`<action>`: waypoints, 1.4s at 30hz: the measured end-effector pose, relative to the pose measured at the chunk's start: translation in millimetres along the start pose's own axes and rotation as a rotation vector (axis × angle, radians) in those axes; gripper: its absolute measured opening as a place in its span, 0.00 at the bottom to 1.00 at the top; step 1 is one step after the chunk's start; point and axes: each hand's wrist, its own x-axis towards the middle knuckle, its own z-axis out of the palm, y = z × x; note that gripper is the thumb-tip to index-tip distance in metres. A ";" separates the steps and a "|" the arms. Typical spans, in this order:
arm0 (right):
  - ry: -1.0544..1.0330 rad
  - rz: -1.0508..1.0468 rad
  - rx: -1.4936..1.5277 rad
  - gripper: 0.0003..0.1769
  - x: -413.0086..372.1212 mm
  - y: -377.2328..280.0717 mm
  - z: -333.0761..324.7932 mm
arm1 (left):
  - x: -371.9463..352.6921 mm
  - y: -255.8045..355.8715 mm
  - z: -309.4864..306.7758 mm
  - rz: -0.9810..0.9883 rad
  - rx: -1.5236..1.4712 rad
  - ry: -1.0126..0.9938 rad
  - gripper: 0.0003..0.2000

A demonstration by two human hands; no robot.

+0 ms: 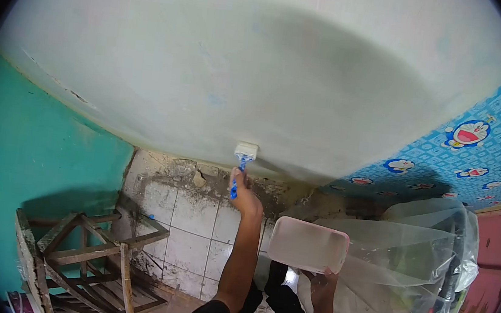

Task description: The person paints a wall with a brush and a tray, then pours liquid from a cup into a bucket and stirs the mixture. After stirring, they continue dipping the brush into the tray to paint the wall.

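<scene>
Far left, by the teal wall (49, 154), a wooden frame (94, 250) tilted on the tiled floor. In the middle, left hand (245, 197) closed round the blue handle of a brush (244, 154), bristles flat against the pale wall (260, 66) near its lower edge. Just right, right hand (322, 286) gripping a white tub (308, 245) from below, kept close, likely for dipping. Farther right, clear plastic sheeting (423, 260), seemingly draped against drips.

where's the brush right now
Head view, centre: the brush is in the left hand, tip on the white wall, up and left of the tub that the right hand holds.
</scene>
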 end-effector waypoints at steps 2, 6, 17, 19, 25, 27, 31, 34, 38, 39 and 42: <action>-0.017 0.004 0.003 0.43 -2.7 -9.7 5.8 | -19.6 43.3 9.8 0.047 -0.037 -0.100 0.22; -0.015 0.037 0.014 0.41 -0.7 -11.1 4.3 | -23.8 64.1 16.5 0.155 -0.150 -0.178 0.20; -0.008 0.015 -0.034 0.43 23.6 22.9 -29.5 | 60.6 -189.0 -111.9 0.122 0.344 0.068 0.16; 0.006 0.002 -0.065 0.42 19.3 20.7 -31.6 | 77.2 -214.0 -127.5 0.044 0.372 0.122 0.16; 0.015 0.026 -0.042 0.41 4.0 2.8 -22.8 | 18.9 -58.0 -26.1 0.059 0.256 0.026 0.16; 0.026 0.035 -0.054 0.41 -4.3 -11.2 -8.6 | -20.4 26.0 18.5 0.122 0.202 -0.023 0.17; 0.008 0.040 -0.029 0.42 -20.5 -46.5 23.8 | -77.9 166.9 79.7 0.287 0.168 -0.160 0.20; -0.014 0.043 -0.019 0.43 -35.7 -75.7 49.9 | -83.8 211.7 99.9 0.379 0.029 -0.275 0.22; -0.069 0.079 -0.016 0.43 -41.8 -98.4 64.7 | -53.2 168.1 81.9 0.214 0.055 -0.273 0.22; -0.070 0.085 -0.019 0.42 -45.7 -105.7 72.5 | -51.9 151.3 68.6 0.164 0.059 -0.252 0.21; -0.096 0.080 -0.031 0.42 -40.5 -116.0 77.9 | -39.6 97.9 36.0 0.054 0.108 -0.159 0.19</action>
